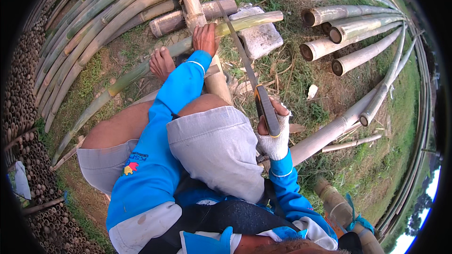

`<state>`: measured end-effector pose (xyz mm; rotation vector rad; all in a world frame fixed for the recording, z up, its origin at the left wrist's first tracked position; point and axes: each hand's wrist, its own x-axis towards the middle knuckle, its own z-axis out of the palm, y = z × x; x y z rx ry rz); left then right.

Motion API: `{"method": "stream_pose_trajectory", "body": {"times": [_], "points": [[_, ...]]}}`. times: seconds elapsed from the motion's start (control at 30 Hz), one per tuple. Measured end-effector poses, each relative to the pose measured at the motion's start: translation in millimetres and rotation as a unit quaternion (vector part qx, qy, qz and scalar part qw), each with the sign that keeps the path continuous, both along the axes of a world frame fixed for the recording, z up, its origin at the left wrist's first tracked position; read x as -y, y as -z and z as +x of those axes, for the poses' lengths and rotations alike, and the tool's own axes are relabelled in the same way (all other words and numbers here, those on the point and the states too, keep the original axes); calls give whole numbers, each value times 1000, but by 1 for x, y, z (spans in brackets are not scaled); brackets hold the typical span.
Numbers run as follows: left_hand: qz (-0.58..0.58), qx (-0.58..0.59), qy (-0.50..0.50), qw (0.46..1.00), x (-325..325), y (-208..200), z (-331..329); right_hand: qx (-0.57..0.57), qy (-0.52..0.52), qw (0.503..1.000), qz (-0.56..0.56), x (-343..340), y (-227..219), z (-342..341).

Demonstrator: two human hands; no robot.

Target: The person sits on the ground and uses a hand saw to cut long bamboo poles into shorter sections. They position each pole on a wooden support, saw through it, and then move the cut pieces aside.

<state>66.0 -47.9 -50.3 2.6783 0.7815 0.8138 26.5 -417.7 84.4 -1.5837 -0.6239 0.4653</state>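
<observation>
My right hand [274, 134], in a white fingerless-style glove, grips the black and orange handle of a hand saw [241, 52]. The long blade points away from me and crosses a green bamboo pole [176, 47] close to its right end. Just left of the blade, my bare left hand [205, 39] is closed over that pole, fingers on top. My bare foot [162, 63] is against the pole further left. An upright-lying bamboo post [191, 7] runs beneath the pole, near my left hand. Whether the blade has cut into the pole cannot be made out.
A whitish block [260, 39] lies beyond the saw on the grass. Long bamboo poles [117, 11] are stacked at the left, with more thick poles [360, 30] at the right. Many cut bamboo pieces [23, 80] are piled at the far left. A pale pole [320, 138] lies beside my right forearm.
</observation>
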Motion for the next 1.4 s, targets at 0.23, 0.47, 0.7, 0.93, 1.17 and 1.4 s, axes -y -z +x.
{"method": "stream_pose_trajectory", "body": {"times": [0.23, 0.47, 0.7, 0.93, 1.17, 1.4], "points": [[-12, 15, -12, 1000, -1, 11, -3, -191, -23, 981, 29, -33, 17, 10], [-93, -29, 5, 995, 5, -6, 1, -371, 9, 919, 136, -48, 25, 26], [-26, -20, 43, 999, -8, 10, -5, -81, -48, 996, -3, -38, 42, 24], [-18, -32, 56, 998, -2, 3, -9, -81, -72, 994, -24, -45, 26, 39], [9, -46, 50, 998, -8, 0, -13, 124, -98, 985, -66, -24, 42, 46], [-64, -49, 73, 994, -3, -4, -1, 49, -86, 995, 27, -95, 59, 82]]}}
